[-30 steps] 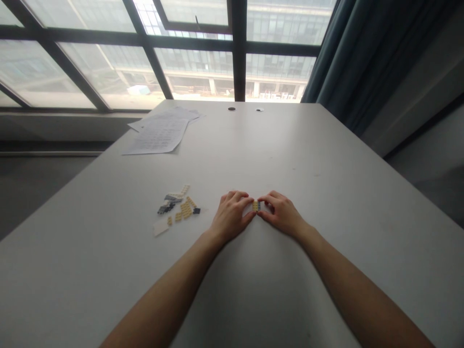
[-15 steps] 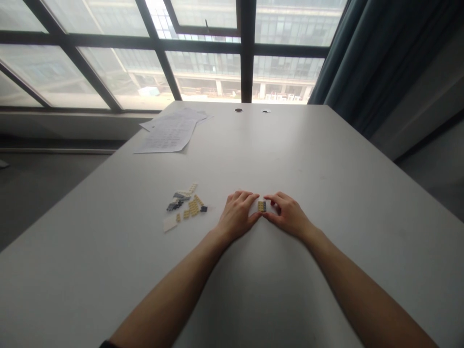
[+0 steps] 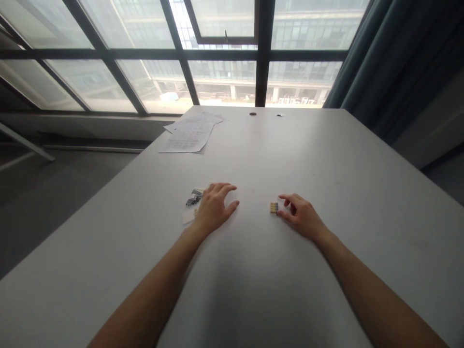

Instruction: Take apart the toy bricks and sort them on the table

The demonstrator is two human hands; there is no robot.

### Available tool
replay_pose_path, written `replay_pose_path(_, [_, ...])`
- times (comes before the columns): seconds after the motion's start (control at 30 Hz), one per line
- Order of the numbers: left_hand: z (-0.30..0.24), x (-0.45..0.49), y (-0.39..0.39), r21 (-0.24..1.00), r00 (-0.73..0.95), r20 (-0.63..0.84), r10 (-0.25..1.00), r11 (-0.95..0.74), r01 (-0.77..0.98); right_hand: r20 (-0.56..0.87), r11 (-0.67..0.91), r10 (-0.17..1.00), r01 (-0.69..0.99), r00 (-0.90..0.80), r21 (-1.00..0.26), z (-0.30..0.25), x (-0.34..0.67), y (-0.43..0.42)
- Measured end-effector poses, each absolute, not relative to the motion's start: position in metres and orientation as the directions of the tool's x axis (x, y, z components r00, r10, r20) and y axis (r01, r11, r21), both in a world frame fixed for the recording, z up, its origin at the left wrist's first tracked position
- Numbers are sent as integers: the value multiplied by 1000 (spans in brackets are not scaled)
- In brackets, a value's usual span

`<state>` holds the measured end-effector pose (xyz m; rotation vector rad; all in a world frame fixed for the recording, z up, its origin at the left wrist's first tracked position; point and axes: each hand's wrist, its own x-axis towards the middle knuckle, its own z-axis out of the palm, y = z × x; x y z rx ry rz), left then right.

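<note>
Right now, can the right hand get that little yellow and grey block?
Probably yes: the right hand is right beside the block, fingers parted, and nothing shows between them. The left hand is off by the dark bricks, so it seems out of the way.

Left hand [image 3: 214, 205] and right hand [image 3: 300, 214] are bare, slim fingers [image 3: 224, 187]; narrow wrists [image 3: 196, 231], bare forearms [image 3: 152, 282] widening toward frame's lower left and lower right.
</note>
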<state>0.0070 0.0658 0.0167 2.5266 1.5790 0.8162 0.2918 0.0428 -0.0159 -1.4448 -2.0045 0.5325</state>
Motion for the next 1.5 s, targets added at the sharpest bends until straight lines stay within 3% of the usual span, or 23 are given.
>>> replay_pose_path(0.33, [1,-75,57,253,278,274,921,-347,903,253,344,938,716,-236,-608,-17,293,42])
replay_pose_path(1.13, [0,-54,71,243,266,307,914,-345,907,260,335,941,697,-216,-634,-17,293,42])
replay_pose_path(1.33, [2,-54,77,284,224,293,930,-308,908,275,346,937,697,-216,-629,-18,292,43])
replay_pose_path(1.5, [27,-46,69,352,202,374,905,-340,872,293,354,933,688,-209,-634,-18,292,43])
